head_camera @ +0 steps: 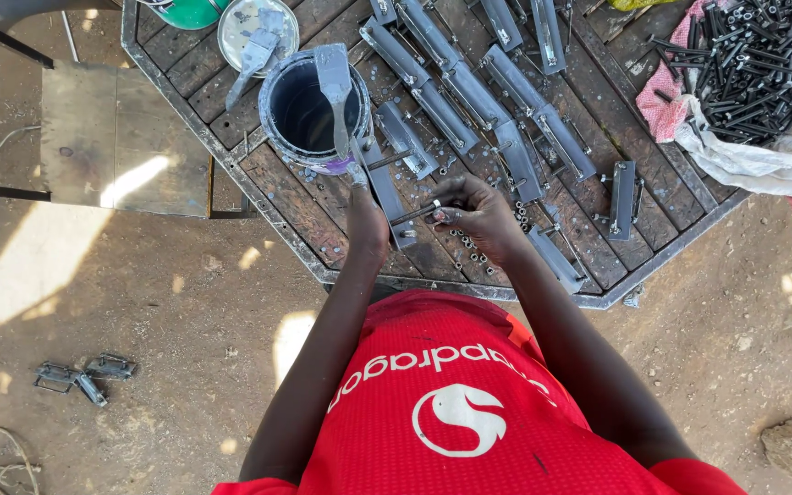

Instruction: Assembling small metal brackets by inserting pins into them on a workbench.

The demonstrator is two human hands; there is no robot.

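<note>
While a grey-coated paintbrush (339,110) is gripped over the paint can (309,115) by the left hand (366,215), a dark bolt (416,213) is pinched in the right hand (474,209) above the wooden table (653,247).

One paint can (309,110) at eleven o'clock, one lid (257,27), two brushes (335,82), three metal pieces on the ground (84,374) at eight o'clock.

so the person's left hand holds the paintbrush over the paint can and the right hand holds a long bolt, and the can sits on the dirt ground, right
Not quite. The paint can sits on the wooden table, not on the dirt ground. The rest holds: the left hand holds the paintbrush over the can and the right hand holds a long bolt. The head view shows this.
</note>
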